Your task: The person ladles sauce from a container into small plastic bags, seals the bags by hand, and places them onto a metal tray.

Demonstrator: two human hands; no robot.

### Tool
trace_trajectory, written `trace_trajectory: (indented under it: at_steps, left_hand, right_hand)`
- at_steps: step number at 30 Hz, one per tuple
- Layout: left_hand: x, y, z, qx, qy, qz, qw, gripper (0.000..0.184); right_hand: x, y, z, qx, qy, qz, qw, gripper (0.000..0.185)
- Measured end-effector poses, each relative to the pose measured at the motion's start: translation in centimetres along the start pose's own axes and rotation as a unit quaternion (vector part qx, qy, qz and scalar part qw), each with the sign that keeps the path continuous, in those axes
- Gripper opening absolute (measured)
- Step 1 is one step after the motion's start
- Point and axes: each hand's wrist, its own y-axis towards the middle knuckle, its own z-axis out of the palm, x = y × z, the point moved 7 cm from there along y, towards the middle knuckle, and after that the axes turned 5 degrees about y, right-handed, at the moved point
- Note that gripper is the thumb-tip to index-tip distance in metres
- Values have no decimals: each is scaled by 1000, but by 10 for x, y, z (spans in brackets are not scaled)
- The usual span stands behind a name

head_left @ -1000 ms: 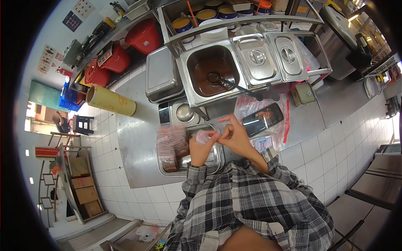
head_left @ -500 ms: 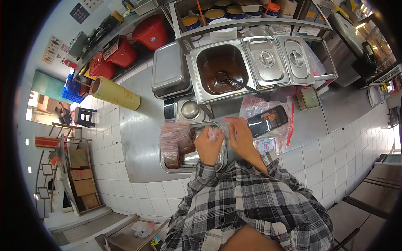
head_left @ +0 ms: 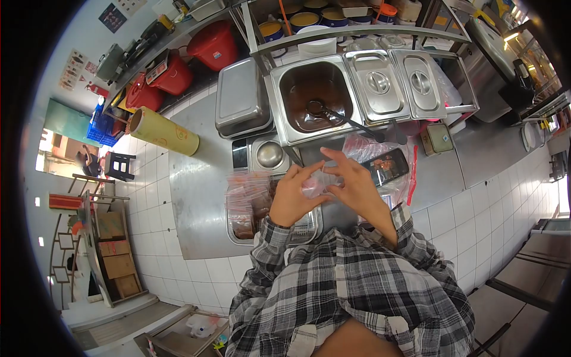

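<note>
A small clear plastic bag (head_left: 317,184) with a pinkish tint is stretched between my two hands above the steel table. My left hand (head_left: 293,195) pinches its left side. On the other side, my right hand (head_left: 359,189) has thumb and fingers curled on the bag's edge. Below my left hand sits a steel tray (head_left: 242,241), partly covered by my wrist. In its left part stand filled plastic packets (head_left: 245,199) with brown contents. A phone (head_left: 386,166) lies on a pile of plastic bags (head_left: 358,146) beyond my right hand.
A deep steel pan (head_left: 279,83) of dark brown sauce with a ladle (head_left: 339,116) stands ahead, beside lidded pans (head_left: 377,83). A small scale with a round steel bowl (head_left: 269,156) is nearer. A yellow roll (head_left: 166,133) stands at the left, a tin (head_left: 438,141) at the right.
My hands have come together around the bag, which is now spread between them instead of bunched in my left hand. My left hand has shifted slightly left and the right hand slightly right.
</note>
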Motion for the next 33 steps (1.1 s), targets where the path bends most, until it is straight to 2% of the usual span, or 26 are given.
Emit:
trace_trajectory:
  at_steps: [3, 6, 7, 9, 11, 13, 15, 18, 21, 24, 27, 30, 33]
  left_hand:
    - [-3, 2, -1, -41, 3, 58, 997, 63]
    - [-8, 4, -7, -82, -7, 105, 991, 60]
    - [-6, 4, -10, -83, -27, 106, 991, 59]
    - [-3, 5, -15, -84, -57, 104, 989, 58]
    - [-1, 4, -19, -85, -80, 99, 988, 58]
    - [1, 4, -21, -78, -94, 86, 989, 58]
    - [3, 3, -23, -67, -110, 68, 989, 59]
    - [8, 0, -23, -64, -129, 52, 988, 62]
    - [16, -3, -23, -78, -137, 56, 986, 67]
    - [20, -5, -24, -82, -153, 42, 984, 70]
    - [25, -7, -25, -93, -157, 34, 983, 71]
    - [30, -10, -29, -101, -157, 25, 982, 71]
    - [33, -12, -32, -113, -167, 16, 979, 72]
  right_hand:
    - [16, 4, -9, 6, -12, -12, 1000, 74]
    - [17, 9, -12, 34, 84, 75, 993, 68]
    - [26, 11, -20, -17, 20, -5, 1000, 65]
    - [49, 10, -33, -116, -107, -164, 974, 59]
    - [78, 22, -57, -175, -280, -191, 924, 53]
    - [76, 42, -67, -166, -382, -171, 893, 48]
    - [42, 58, -67, -94, -416, -111, 898, 44]
    - [17, 77, -67, -21, -383, -23, 923, 43]
    - [31, 87, -72, -20, -388, -46, 920, 42]
    - [42, 94, -74, -29, -419, -116, 900, 39]
    - [36, 98, -73, 28, -382, -111, 917, 37]
    - [22, 98, -70, 47, -261, -79, 961, 36]
    - [21, 89, -69, 7, -127, -93, 988, 33]
